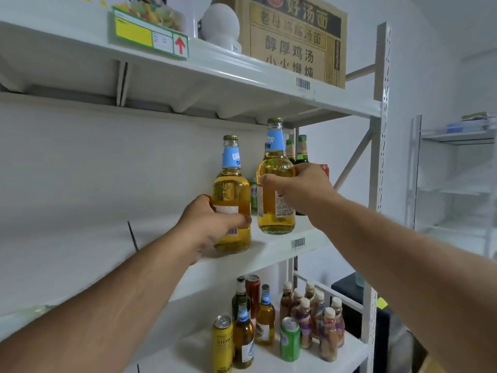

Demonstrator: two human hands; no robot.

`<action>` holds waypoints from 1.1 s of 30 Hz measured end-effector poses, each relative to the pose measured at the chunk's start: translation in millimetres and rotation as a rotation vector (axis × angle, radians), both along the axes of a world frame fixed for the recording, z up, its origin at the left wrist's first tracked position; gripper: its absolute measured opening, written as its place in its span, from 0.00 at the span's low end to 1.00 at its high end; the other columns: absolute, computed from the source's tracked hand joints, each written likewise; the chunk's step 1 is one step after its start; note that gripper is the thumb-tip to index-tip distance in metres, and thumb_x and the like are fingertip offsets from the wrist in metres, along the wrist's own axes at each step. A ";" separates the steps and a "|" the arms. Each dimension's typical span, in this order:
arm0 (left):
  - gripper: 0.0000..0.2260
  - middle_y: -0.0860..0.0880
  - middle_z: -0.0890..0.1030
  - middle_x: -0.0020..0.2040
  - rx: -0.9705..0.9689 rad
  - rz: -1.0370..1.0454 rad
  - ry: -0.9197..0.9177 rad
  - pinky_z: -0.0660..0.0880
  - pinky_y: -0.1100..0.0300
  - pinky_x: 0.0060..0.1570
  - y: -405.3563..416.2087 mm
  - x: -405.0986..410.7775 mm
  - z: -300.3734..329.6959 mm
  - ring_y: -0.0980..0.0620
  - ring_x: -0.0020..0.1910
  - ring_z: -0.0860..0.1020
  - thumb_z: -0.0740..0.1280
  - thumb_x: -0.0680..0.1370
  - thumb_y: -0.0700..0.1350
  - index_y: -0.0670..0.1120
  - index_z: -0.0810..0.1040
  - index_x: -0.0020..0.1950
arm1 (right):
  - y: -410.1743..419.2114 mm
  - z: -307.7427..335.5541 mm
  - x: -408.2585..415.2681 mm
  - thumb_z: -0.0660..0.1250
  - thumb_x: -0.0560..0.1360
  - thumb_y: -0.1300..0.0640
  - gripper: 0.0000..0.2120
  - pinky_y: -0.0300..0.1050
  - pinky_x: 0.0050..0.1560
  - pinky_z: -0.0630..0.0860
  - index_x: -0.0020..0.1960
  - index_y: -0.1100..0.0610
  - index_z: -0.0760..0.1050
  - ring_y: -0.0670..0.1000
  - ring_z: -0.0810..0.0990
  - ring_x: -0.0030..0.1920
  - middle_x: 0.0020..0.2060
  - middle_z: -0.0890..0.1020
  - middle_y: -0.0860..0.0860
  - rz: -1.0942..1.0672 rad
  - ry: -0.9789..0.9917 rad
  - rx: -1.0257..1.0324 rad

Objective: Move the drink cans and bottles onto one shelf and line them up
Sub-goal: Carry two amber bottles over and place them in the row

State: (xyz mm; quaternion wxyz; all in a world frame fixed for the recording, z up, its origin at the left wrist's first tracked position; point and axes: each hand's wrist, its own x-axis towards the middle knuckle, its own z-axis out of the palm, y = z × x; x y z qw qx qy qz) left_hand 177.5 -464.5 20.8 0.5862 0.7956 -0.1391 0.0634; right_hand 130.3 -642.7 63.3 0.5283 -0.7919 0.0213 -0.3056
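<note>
**Two beer bottles held at the middle shelf**

Head view, looking up and forward at a white metal rack.

- Left hand (212, 224): wrapped around the lower body of the left beer bottle (231, 200), fingers across the label. The bottle is upright, clear glass with yellow liquid and a blue neck label, its base at the front edge of the middle shelf (269, 251). Cannot tell whether the base rests fully on the shelf.
- Right hand (298, 189): gripping the right beer bottle (275, 184) of the same kind around its upper body. That bottle is upright, just beside the left one, not touching it; its base looks level with the shelf surface or slightly above it.
- Behind the right bottle, on the same shelf: two green bottles (297, 150), a red can (324, 169) partly hidden by the right hand, and a green can (253, 193) seen between the two held bottles.
- Lower shelf (269, 364): a yellow can (222, 343), a second green can (290, 339), several more beer bottles (243, 335), and a cluster of small brown bottles (314, 316) with pale caps, loosely grouped.
- Top shelf (242, 68): a cardboard box (293, 39) with printed characters, beside a white round object (220, 22).
</note>
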 end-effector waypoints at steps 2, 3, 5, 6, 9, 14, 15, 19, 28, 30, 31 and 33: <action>0.25 0.50 0.84 0.51 0.010 0.015 0.001 0.76 0.56 0.42 -5.1 8.3 1.8 0.51 0.48 0.82 0.84 0.65 0.50 0.51 0.76 0.57 | -5.9 1.2 13.8 0.78 0.70 0.46 0.18 0.48 0.44 0.82 0.53 0.54 0.79 0.51 0.84 0.45 0.44 0.84 0.51 0.016 0.005 0.003; 0.25 0.50 0.83 0.51 0.014 0.022 0.000 0.75 0.57 0.40 -7.4 12.9 2.6 0.52 0.48 0.81 0.84 0.66 0.50 0.51 0.76 0.57 | -8.4 1.4 20.9 0.78 0.70 0.46 0.18 0.49 0.44 0.82 0.53 0.54 0.79 0.52 0.84 0.45 0.45 0.84 0.52 0.026 0.008 0.004; 0.24 0.51 0.83 0.51 0.014 0.041 -0.002 0.73 0.58 0.38 -12.4 21.3 4.1 0.53 0.47 0.80 0.83 0.66 0.49 0.51 0.76 0.57 | -14.1 0.7 37.1 0.78 0.70 0.46 0.18 0.49 0.45 0.81 0.53 0.55 0.79 0.52 0.84 0.46 0.45 0.84 0.52 0.048 0.014 0.004; 0.23 0.51 0.82 0.51 0.013 0.052 -0.005 0.73 0.59 0.37 -14.7 26.0 4.3 0.53 0.47 0.80 0.83 0.67 0.49 0.52 0.75 0.55 | -16.8 0.3 45.6 0.79 0.70 0.46 0.18 0.49 0.45 0.81 0.53 0.55 0.80 0.52 0.84 0.46 0.45 0.85 0.52 0.059 0.014 0.003; 0.21 0.52 0.82 0.50 0.010 0.081 -0.009 0.73 0.59 0.38 -22.4 40.1 3.4 0.54 0.46 0.80 0.83 0.67 0.48 0.53 0.75 0.52 | -25.1 -0.6 69.5 0.79 0.69 0.47 0.17 0.47 0.42 0.80 0.51 0.55 0.80 0.52 0.85 0.44 0.43 0.85 0.51 0.091 0.018 0.000; 0.24 0.52 0.83 0.51 0.012 0.170 -0.001 0.76 0.56 0.43 -35.7 66.2 2.9 0.52 0.49 0.81 0.83 0.66 0.50 0.53 0.76 0.56 | -39.5 0.3 113.9 0.78 0.70 0.49 0.15 0.43 0.38 0.77 0.51 0.56 0.81 0.50 0.85 0.41 0.41 0.86 0.50 0.168 0.018 0.008; 0.25 0.51 0.83 0.52 0.013 0.191 0.001 0.77 0.54 0.46 -38.1 72.1 3.2 0.51 0.50 0.81 0.83 0.66 0.50 0.53 0.76 0.57 | -42.2 0.5 123.8 0.79 0.70 0.48 0.16 0.43 0.37 0.77 0.51 0.56 0.81 0.50 0.85 0.41 0.41 0.86 0.50 0.184 0.022 0.016; 0.25 0.51 0.83 0.53 0.016 0.255 0.013 0.78 0.51 0.50 -46.9 90.7 7.0 0.49 0.52 0.81 0.83 0.67 0.50 0.52 0.76 0.59 | -51.5 -0.3 160.7 0.79 0.70 0.47 0.18 0.43 0.36 0.75 0.53 0.55 0.79 0.49 0.84 0.42 0.43 0.85 0.49 0.232 0.049 0.017; 0.27 0.49 0.85 0.51 0.015 0.403 0.007 0.82 0.45 0.55 -56.4 121.8 18.0 0.47 0.50 0.84 0.85 0.63 0.51 0.51 0.78 0.58 | -58.5 -12.5 222.7 0.80 0.66 0.45 0.21 0.54 0.50 0.83 0.52 0.53 0.79 0.52 0.84 0.43 0.44 0.84 0.50 0.244 0.085 -0.001; 0.26 0.49 0.85 0.51 0.004 0.406 0.012 0.82 0.50 0.51 -59.9 125.6 18.7 0.48 0.49 0.84 0.84 0.64 0.50 0.51 0.79 0.58 | -58.7 -17.0 231.7 0.80 0.65 0.45 0.21 0.54 0.50 0.83 0.53 0.53 0.79 0.52 0.84 0.43 0.43 0.85 0.50 0.244 0.097 -0.010; 0.25 0.49 0.85 0.50 -0.007 0.404 0.017 0.82 0.53 0.47 -62.3 126.5 19.0 0.49 0.48 0.84 0.84 0.65 0.49 0.50 0.79 0.57 | -59.4 -18.8 235.4 0.80 0.65 0.45 0.21 0.54 0.50 0.83 0.53 0.52 0.80 0.52 0.84 0.43 0.43 0.85 0.50 0.244 0.101 -0.009; 0.22 0.49 0.85 0.49 -0.025 0.398 0.023 0.80 0.57 0.40 -66.5 128.4 18.3 0.50 0.46 0.84 0.84 0.66 0.47 0.50 0.78 0.56 | -60.8 -21.0 241.8 0.80 0.66 0.46 0.20 0.51 0.49 0.82 0.53 0.52 0.80 0.51 0.84 0.43 0.44 0.84 0.50 0.242 0.110 -0.006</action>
